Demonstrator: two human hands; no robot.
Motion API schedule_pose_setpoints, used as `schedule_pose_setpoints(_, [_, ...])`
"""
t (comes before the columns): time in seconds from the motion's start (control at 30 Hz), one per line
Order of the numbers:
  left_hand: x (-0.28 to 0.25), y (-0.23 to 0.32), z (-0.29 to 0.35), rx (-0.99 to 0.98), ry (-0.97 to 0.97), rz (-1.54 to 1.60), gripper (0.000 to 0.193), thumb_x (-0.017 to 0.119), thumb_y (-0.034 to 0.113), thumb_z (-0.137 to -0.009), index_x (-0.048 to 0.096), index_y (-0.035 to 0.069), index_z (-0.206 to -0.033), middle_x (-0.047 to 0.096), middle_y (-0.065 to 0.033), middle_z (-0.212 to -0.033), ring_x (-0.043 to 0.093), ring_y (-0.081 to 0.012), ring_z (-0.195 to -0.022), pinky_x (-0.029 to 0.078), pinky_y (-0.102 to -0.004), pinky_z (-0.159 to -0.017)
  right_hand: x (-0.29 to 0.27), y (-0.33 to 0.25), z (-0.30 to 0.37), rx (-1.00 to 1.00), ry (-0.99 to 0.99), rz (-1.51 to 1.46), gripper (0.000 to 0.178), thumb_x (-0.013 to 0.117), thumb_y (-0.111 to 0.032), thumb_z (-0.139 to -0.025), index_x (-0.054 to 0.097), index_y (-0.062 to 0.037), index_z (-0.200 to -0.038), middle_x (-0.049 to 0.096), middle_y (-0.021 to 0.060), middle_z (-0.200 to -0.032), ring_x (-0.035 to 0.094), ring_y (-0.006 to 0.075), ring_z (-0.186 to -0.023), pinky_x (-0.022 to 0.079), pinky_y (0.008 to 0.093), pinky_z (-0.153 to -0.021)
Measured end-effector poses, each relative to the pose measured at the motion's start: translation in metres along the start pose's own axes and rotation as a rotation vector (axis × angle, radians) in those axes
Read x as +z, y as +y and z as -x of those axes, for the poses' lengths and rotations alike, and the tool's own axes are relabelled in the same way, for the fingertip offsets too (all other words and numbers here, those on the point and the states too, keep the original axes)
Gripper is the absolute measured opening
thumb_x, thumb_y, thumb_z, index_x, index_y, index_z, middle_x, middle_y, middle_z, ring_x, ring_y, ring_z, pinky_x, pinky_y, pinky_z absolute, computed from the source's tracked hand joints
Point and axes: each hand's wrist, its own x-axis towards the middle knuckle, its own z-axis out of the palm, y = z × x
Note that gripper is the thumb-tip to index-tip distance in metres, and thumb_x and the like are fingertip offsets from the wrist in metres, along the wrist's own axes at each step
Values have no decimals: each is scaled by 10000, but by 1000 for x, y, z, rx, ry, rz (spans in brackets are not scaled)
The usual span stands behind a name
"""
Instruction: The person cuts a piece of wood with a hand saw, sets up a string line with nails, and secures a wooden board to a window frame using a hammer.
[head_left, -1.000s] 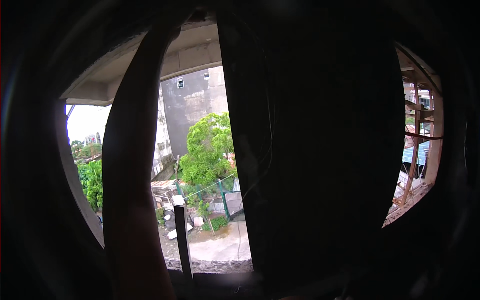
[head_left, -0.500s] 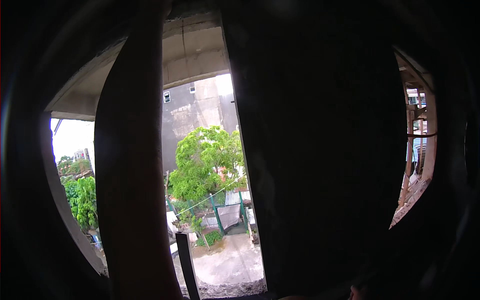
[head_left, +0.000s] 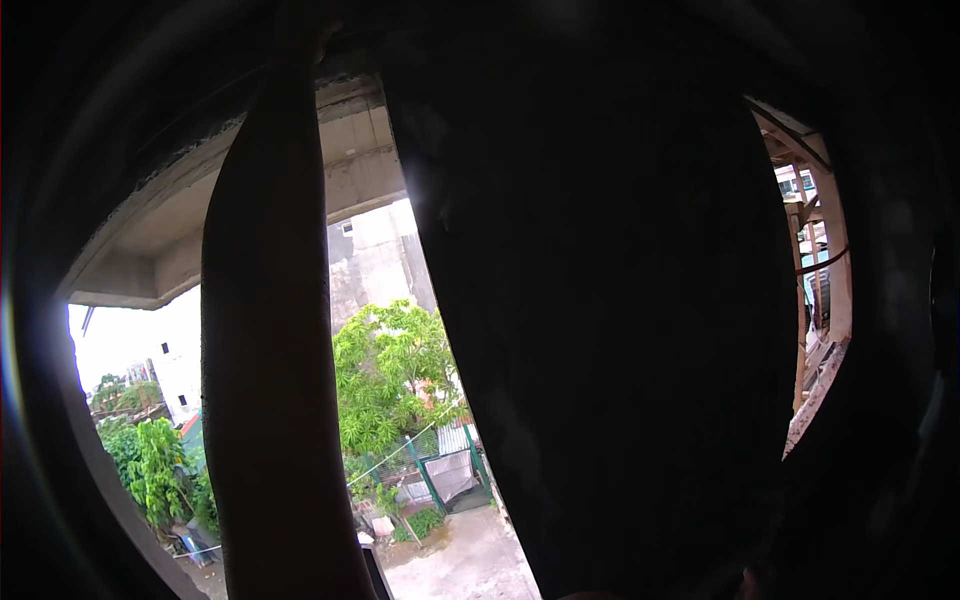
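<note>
A broad dark panel (head_left: 600,330) fills the middle of the view, upright with its left edge slanting. Left of it my left forearm (head_left: 265,330) rises as a dark silhouette from the lower edge to the top. My left hand (head_left: 322,38) is up there, beside the panel's top left; shadow hides its fingers and whatever they touch. At the bottom, a small dim part of my right hand (head_left: 750,582) shows near the panel's lower right. Its grip is too dark to make out.
Around the panel is a dark wall opening with a concrete beam (head_left: 150,260) above. Outside stand a green tree (head_left: 395,375), a grey building (head_left: 375,265) and a green-posted fence (head_left: 425,470) by pale paving. Timber framing (head_left: 812,220) shows at the right. A dark upright bar (head_left: 374,572) stands beside my forearm.
The outdoor scene sits lower in view, and the panel's left edge slants more, its upper part further left. The visible bit of my right hand has shifted right. My left arm stays raised.
</note>
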Motion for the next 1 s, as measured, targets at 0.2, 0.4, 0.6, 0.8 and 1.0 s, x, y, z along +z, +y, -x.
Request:
schedule_pose_setpoints(0.2, [12, -47, -25, 159, -24, 52, 140, 585, -3, -917, 671, -6, -1027, 661, -82, -843, 616, -162, -633, 498, -284, -544, 3, -73, 6, -30, 121, 84, 466, 687, -377, -876, 649, 25, -1108, 662, 89, -784, 622, 203, -658, 498, 369, -640])
schedule_pose_setpoints(0.4, [19, -73, -21, 256, 194, -119, 164, 582, -5, -909, 674, 14, -1043, 667, -85, -852, 621, -146, -646, 502, -278, -566, 22, -78, -92, -313, 311, -54, 453, 629, -131, -882, 465, 58, -1260, 599, 88, -804, 472, 108, -410, 393, 263, -376])
schedule_pose_setpoints(0.6, [3, -84, -49, 368, 160, 20, 145, 599, 17, -924, 673, 25, -1048, 664, -86, -842, 616, -143, -667, 517, -290, -596, 38, -183, -66, -683, 260, -301, 443, 618, -79, -889, 491, -18, -1309, 578, 45, -891, 446, 64, -482, 357, 225, -396])
schedule_pose_setpoints(0.8, [8, -66, -20, 295, 224, -3, 144, 585, 22, -927, 656, 6, -1051, 657, -83, -867, 606, -143, -673, 540, -289, -614, 40, -199, -42, -690, 241, -289, 392, 625, -22, -852, 508, -26, -1226, 558, 48, -876, 452, 74, -463, 372, 234, -394])
schedule_pose_setpoints(1.0, [7, -65, -14, 270, 285, 109, 126, 572, 29, -941, 643, -22, -1032, 655, -88, -852, 617, -143, -675, 544, -303, -597, 16, -187, -26, -662, 165, -223, 381, 629, 18, -840, 505, -20, -1198, 562, 53, -872, 498, 79, -509, 407, 226, -399])
